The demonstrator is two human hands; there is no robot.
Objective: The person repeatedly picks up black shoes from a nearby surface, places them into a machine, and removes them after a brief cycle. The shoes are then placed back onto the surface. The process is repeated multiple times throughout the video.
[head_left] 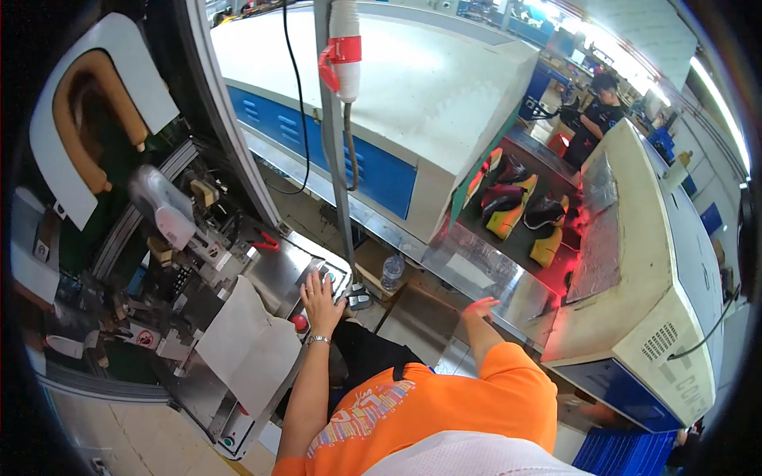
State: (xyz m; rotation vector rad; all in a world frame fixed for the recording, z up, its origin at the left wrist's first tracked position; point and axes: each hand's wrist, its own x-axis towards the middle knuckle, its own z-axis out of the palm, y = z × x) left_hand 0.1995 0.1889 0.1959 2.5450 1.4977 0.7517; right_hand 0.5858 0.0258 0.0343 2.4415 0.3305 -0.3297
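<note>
My left hand [321, 303] lies with fingers spread on a metal control panel [298, 258], its fingertips by a small button. A red push button [299, 322] sits just beside the wrist. My right hand [480, 308] is held out over the near edge of a metal ledge [476, 266], fingers stretched and nothing seen in them. Left of my left hand, a pale sheet [250, 345] covers part of the machine bench. Beyond it, a whitish shoe-shaped form [163, 206], partly blurred, is mounted in the machine [210, 250].
Several shoes with yellow soles [508, 214] stand on a conveyor [548, 170] under red light, between two large pale housings. A person [595, 119] stands at its far end. A bottle [392, 271] stands below a metal post [333, 159]. Blue crates [623, 452] are at the lower right.
</note>
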